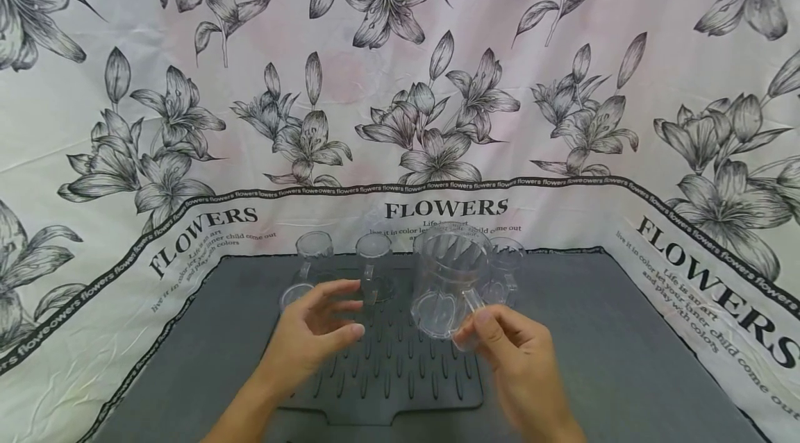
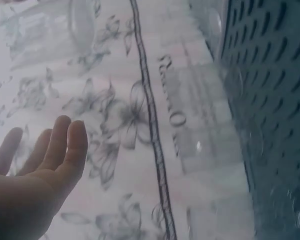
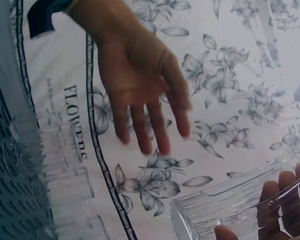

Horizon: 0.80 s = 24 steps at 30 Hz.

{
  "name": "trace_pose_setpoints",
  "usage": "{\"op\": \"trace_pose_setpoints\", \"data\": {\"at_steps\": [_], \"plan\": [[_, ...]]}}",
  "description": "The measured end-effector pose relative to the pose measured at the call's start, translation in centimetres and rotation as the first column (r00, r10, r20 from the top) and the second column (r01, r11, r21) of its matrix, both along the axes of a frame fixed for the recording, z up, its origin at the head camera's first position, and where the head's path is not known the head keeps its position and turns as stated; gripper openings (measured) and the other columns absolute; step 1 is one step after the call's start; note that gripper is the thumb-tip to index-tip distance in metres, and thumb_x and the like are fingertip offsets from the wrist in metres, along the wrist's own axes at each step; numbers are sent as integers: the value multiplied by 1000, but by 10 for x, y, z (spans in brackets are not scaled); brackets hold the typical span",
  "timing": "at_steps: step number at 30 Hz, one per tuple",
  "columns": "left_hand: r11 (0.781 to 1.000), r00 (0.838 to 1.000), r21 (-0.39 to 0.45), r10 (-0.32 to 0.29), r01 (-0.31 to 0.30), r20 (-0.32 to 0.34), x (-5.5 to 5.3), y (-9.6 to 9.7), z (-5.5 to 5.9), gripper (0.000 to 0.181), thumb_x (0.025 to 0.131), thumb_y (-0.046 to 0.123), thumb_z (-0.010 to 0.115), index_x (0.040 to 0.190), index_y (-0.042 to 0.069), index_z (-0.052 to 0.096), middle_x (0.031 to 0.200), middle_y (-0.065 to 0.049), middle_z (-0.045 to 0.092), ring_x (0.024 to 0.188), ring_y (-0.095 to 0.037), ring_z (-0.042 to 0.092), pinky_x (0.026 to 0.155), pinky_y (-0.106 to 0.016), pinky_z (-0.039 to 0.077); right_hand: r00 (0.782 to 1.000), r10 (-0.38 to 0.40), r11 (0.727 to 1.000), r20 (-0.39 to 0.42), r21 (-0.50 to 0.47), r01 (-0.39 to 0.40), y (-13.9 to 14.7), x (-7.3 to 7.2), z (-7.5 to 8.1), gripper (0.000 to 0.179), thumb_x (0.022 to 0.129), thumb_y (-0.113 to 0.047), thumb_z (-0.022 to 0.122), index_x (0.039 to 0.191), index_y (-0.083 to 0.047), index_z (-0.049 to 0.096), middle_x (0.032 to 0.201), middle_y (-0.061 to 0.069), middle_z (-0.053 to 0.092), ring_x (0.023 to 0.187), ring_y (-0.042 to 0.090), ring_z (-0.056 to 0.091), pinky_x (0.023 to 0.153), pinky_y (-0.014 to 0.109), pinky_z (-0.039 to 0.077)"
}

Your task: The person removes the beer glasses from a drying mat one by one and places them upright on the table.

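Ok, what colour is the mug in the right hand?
The mug is clear and colourless; it shows best in the head view.

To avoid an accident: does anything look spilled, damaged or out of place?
Nothing odd stands out: the right hand holds a clear mug, and other mugs stand toward the far end of the mat. Fine cracks cannot be judged.

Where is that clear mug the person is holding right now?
In the head view, the clear mug is just right of centre, held by the right hand, with the left hand to its left and another clear mug behind its right side.
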State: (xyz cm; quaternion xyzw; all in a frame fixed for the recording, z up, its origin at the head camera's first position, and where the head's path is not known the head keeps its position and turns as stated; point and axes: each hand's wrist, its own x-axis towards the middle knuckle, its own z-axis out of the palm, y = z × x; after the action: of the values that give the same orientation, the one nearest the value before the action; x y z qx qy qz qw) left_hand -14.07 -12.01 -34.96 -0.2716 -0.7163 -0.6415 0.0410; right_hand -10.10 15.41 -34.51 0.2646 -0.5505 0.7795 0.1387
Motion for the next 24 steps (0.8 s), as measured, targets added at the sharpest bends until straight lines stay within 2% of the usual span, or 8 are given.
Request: {"op": "trace_pose_setpoints", "data": {"at_steps": [2, 6, 11, 19, 22, 24], "plan": [[999, 998, -9, 40, -40, -42, 2, -10, 3, 51, 88, -1, 69, 135, 3, 51, 138, -13, 49, 116, -32, 56, 85, -41, 53, 1000, -27, 1000, 6, 10, 27, 3, -1, 2, 24, 101, 6, 42, 89, 11, 62, 86, 13, 64, 84, 22, 62, 80, 33, 54], [991, 990, -30, 131, -133, -55, 7, -29, 8, 50, 88, 0, 69, 135, 4, 53, 136, -10, 52, 115, -28, 57, 85, -39, 53, 997, -74, 997, 6, 22, 74, 9, -2, 4, 23, 100, 7, 43, 88, 12, 62, 84, 14, 64, 84, 23, 63, 80, 34, 54], [969, 967, -43, 238, -243, -88, 8, -52, 7, 48, 88, -2, 69, 133, 5, 56, 129, -9, 58, 112, -24, 59, 83, -33, 54, 992, -128, 991, 1, 32, 127, 15, -5, 6, 22, 100, 6, 45, 86, 13, 62, 83, 14, 64, 83, 23, 63, 79, 33, 54], [924, 912, -19, 372, -381, -170, 6, -79, -11, 43, 85, -9, 69, 126, -2, 60, 131, -6, 57, 112, -19, 58, 83, -25, 52, 983, -181, 983, -18, -17, 181, 31, -13, 7, 22, 100, 6, 46, 85, 15, 60, 82, 14, 64, 79, 23, 64, 74, 31, 55], [904, 891, -46, 410, -426, -197, 4, -87, -19, 39, 84, -8, 71, 122, -3, 62, 130, -4, 57, 111, -14, 58, 83, -23, 51, 977, -212, 977, -9, -25, 212, 38, -16, 8, 21, 100, 5, 48, 85, 15, 60, 82, 13, 63, 78, 22, 64, 74, 31, 56], [892, 882, -70, 427, -447, -198, 2, -92, -26, 38, 84, -6, 72, 121, -3, 62, 130, -3, 57, 111, -11, 57, 83, -22, 50, 973, -229, 973, -3, -26, 229, 41, -18, 10, 22, 100, 4, 49, 84, 16, 59, 82, 13, 63, 78, 21, 64, 75, 31, 55]]}}
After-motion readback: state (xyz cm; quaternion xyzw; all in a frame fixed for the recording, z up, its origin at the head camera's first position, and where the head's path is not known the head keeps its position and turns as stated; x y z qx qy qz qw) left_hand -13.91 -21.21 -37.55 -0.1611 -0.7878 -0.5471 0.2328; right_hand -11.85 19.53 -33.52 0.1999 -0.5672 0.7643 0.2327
